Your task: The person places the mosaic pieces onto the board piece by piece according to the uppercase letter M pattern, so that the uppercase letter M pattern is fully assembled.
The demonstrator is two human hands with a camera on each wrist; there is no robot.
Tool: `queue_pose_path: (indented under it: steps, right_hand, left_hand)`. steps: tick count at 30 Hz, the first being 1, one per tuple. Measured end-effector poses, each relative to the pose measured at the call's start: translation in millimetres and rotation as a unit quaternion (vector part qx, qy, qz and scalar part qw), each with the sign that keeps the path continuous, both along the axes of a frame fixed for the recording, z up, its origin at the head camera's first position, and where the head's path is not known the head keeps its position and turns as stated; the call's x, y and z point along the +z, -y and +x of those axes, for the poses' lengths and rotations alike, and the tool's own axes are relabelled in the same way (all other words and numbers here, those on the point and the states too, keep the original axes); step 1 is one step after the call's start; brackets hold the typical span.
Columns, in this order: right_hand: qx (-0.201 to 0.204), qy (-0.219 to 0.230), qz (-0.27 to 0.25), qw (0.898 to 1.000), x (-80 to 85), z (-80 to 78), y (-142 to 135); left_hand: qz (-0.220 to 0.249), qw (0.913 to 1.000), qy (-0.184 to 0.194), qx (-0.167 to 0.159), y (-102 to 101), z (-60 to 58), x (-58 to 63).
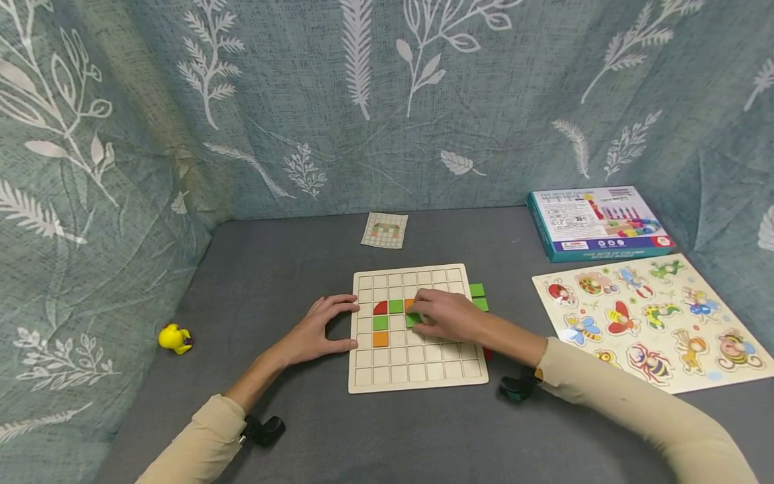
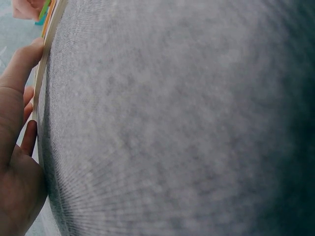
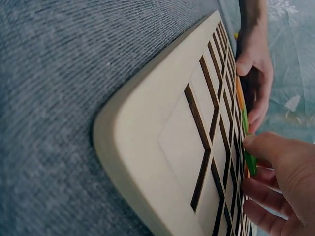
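A wooden grid board (image 1: 417, 386) lies on the grey table. My right hand (image 1: 450, 316) is over its middle and pinches a green square tile (image 3: 250, 162), which looks tilted in the right wrist view. On the grid sit a red rounded piece (image 1: 380, 308), a green tile (image 1: 396, 306) and an orange tile (image 1: 409, 303) in one row, the last partly covered by my fingers. Below the red piece are another green tile (image 1: 379, 323) and an orange tile (image 1: 380, 339). My left hand (image 1: 314, 331) touches the board's left edge with thumb and fingertips, spread apart.
Green tiles (image 1: 478, 290) and a red piece (image 1: 488, 353) lie at the board's right side, partly hidden by my arm. Behind the board is a pattern card (image 1: 384, 230). A box (image 1: 598, 222) and an animal puzzle board (image 1: 656, 329) are at right, a yellow toy (image 1: 174, 338) at left.
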State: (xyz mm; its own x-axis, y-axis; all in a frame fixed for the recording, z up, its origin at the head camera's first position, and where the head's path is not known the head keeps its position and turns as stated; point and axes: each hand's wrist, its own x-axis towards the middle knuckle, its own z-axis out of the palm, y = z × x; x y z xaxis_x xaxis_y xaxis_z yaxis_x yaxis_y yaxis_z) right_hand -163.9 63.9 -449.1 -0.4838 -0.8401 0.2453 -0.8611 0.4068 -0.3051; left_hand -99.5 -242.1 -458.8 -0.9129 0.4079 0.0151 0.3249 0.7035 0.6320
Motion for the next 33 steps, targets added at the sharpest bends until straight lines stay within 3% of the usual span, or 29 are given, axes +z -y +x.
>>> queue_pose_path:
  steps: [33]
  right_hand:
    - [-0.002, -0.003, -0.025, 1.000, -2.3, 1.9, 1.0]
  left_hand:
    - [-0.004, 1.0000, 0.002, 0.006, -2.3, 0.5, 0.6]
